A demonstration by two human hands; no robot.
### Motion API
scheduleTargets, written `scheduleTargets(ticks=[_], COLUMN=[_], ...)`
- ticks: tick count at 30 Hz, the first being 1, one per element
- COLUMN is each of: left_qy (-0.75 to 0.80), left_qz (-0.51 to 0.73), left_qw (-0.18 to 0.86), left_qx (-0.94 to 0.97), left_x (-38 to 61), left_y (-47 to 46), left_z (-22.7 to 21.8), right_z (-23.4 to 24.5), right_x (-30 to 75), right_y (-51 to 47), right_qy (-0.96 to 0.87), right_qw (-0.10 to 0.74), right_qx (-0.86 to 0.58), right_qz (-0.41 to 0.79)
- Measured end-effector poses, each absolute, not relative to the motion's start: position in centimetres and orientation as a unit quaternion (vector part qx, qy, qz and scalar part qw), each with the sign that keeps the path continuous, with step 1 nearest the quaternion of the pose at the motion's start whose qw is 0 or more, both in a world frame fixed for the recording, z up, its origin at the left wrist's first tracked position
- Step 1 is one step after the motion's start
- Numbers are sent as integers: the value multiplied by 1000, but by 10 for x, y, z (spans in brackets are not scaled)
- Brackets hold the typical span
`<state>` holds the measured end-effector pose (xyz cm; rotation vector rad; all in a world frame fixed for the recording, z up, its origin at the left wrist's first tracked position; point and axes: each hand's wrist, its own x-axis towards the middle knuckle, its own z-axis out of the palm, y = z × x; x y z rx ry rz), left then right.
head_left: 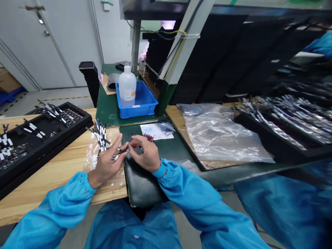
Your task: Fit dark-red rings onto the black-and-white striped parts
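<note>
My left hand (107, 165) pinches a small dark part with a thin strip (121, 149) between thumb and fingers. My right hand (145, 154) meets it from the other side, its thumb and index finger pressed together at the part's end; what they grip is too small to name. Just beyond my left hand, several black-and-white strips (101, 135) lie in a bunch on a clear plastic bag (89, 147). Partly hidden behind my right hand is a pile of tiny dark red and black pieces (149, 138), close to a printed paper sheet (158, 132).
Black foam trays (58, 126) with strip parts stand at left. Ahead, a blue bin (145, 100) holds a white bottle (127, 86). A large plastic bag (220, 135) and more loaded trays (280, 124) lie right. A metal post (181, 45) rises ahead. A co-worker's blue sleeve (285, 204) shows at right.
</note>
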<state>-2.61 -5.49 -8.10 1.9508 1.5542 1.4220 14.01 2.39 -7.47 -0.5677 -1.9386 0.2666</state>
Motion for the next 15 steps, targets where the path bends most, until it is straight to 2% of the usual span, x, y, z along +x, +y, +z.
scheduleTargets(ticks=[7,15], left_qy=[561,573], left_qz=[555,638], left_qw=[148,189], left_qx=[596,478], left_x=[-37,-124], left_y=[-40,-44], left_z=[-77,-11], right_z=[-71,-69], right_x=[143,149], right_y=[29,34], right_qy=[-797,-805], right_qw=[550,546], right_qx=[-231,-212], right_qz=[91,95])
